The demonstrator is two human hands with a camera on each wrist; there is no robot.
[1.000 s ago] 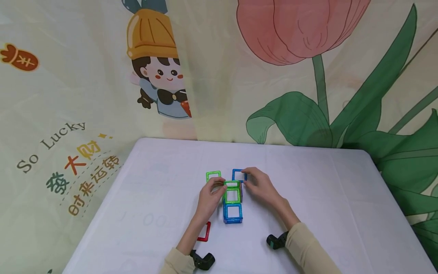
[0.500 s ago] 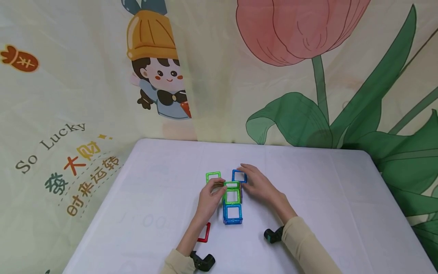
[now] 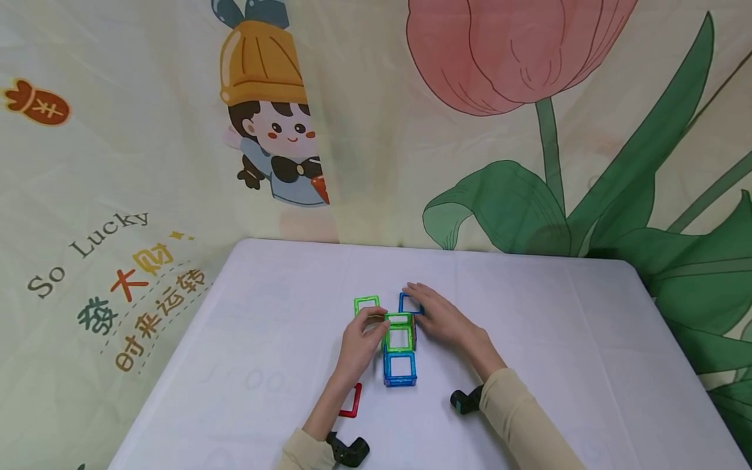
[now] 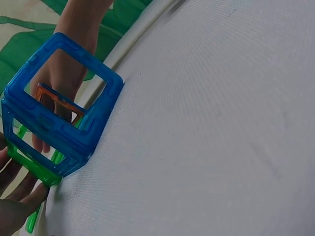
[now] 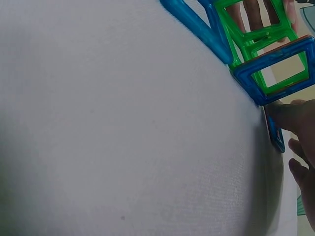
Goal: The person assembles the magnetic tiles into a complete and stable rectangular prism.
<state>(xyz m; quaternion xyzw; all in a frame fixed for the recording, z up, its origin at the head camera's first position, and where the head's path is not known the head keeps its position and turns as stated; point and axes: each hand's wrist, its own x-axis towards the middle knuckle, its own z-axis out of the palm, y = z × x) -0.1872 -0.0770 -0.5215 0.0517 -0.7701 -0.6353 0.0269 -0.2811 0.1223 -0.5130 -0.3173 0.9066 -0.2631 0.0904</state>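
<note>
A small build of magnetic tiles stands mid-table, with green square tiles (image 3: 399,338) at its far part and blue tiles (image 3: 401,369) at the near end. My left hand (image 3: 361,336) pinches the green part from the left, its fingertips on a green edge in the left wrist view. A loose-looking blue square tile (image 3: 404,301) lies just behind the build on the right. Over that tile my right hand (image 3: 448,318) reaches with extended fingers. In the right wrist view its thumb (image 5: 285,115) is close to a blue tile on the build's side; contact is unclear.
A green square tile (image 3: 367,301) lies behind the left hand. Partly hidden by the left forearm is a red tile (image 3: 355,399). The white table (image 3: 558,359) extends to both sides, with a printed cloth (image 3: 364,130) hanging behind its far edge.
My right hand has shifted left, its fingers passing from the blue tile's right edge to over its far edge. The left hand and the build stay in place.
</note>
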